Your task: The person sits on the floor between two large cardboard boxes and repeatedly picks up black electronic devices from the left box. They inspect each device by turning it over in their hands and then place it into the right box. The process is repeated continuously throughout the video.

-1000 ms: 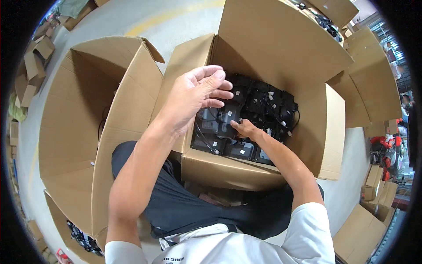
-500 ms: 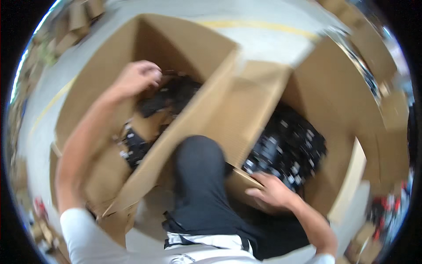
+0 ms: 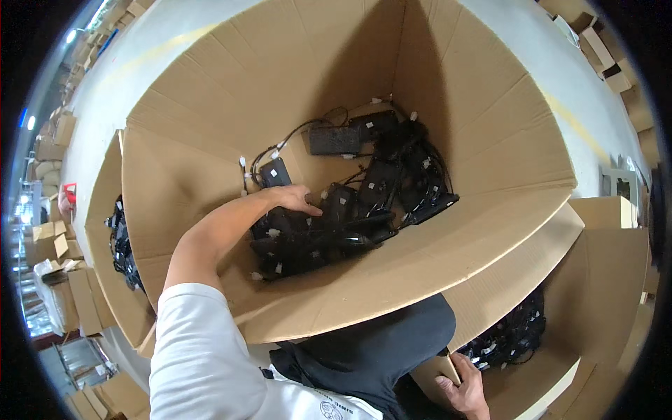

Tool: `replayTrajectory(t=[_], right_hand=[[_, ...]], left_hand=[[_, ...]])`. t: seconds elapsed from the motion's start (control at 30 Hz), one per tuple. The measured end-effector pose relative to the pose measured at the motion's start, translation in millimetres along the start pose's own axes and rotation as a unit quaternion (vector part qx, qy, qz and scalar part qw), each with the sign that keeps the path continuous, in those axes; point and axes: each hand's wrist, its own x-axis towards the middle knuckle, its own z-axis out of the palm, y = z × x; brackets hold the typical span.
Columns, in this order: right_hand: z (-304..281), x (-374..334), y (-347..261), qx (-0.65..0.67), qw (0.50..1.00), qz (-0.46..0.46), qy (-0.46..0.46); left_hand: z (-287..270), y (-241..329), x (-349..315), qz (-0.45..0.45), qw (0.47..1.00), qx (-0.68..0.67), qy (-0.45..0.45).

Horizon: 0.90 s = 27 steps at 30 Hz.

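Note:
My left hand [image 3: 297,199] reaches down into a large cardboard box [image 3: 210,77], fingers curled among black rectangular cabled units. What lies under its fingers is partly hidden. Beside the hand, one black unit [image 3: 274,172] leans near the box's left wall, and another black unit [image 3: 334,140] lies flat farther back. A heap of black units [image 3: 329,241] with white connectors fills the near side. At the lower right, my right hand [image 3: 465,385] grips the edge of a second cardboard box [image 3: 442,371], thumb on one side.
Inside the second box lies a pile of black cabled parts [image 3: 514,332]. Another cardboard box [image 3: 105,245] at the left holds more black parts [image 3: 124,248]. My knee [image 3: 413,325] is between the boxes. Cardboard boxes [image 3: 91,297] are stacked along the left.
My view has swung toward the left box, which now fills the middle. My left hand has gone from above the box down onto the black units. The right hand stays at the other box's edge.

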Motion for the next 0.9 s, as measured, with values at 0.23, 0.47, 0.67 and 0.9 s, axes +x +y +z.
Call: replayTrajectory(t=[0.23, 0.47, 0.67, 0.9], right_hand=[[1.7, 4.0, 4.5, -0.003, 1.0, -0.009, 0.001], [-1.8, 1.4, 1.2, -0.033, 0.999, 0.007, -0.005], [2.3, -10.6, 2.4, -0.035, 0.999, 0.0, 0.029], [6.3, -19.8, 5.9, -0.045, 0.997, -0.004, 0.061]], left_hand=[[54.1, -38.6, 14.2, 0.059, 0.996, -0.027, 0.06], [36.0, 2.1, -42.5, 0.056, 0.982, 0.07, 0.164], [-59.5, 60.5, -140.9, 0.051, 0.949, 0.063, 0.304], [-57.4, 77.0, -210.1, 0.095, 0.92, 0.023, 0.379]])
